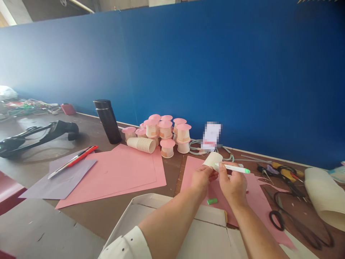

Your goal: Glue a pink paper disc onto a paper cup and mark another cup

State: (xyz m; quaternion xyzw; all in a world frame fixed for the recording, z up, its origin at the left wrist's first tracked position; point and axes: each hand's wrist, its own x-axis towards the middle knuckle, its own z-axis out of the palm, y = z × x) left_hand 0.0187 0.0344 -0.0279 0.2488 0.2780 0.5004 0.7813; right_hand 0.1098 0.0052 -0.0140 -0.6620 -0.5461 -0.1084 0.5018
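Note:
My left hand (202, 178) is closed on a white paper cup (214, 159), which it tips on its side above pink paper. A white marker pen (234, 168) with a green end is gripped in my right hand (234, 185), its tip against the cup or very close to it. Below the hands, a small green cap (212, 201) lies on the pink sheet (190, 169). Farther back stand several upturned paper cups topped with pink paper discs (167, 144), some stacked. Beside them a nested stack of paper cups (141, 144) lies on its side.
Left are a black bottle (107, 122), a red utility knife (72, 162) on purple paper (61, 187), and larger pink sheets (115, 172). Scissors (277, 220), cables and a big cup stack (326, 196) lie right. A blue partition (172, 72) closes the back; cardboard (151, 208) is in front.

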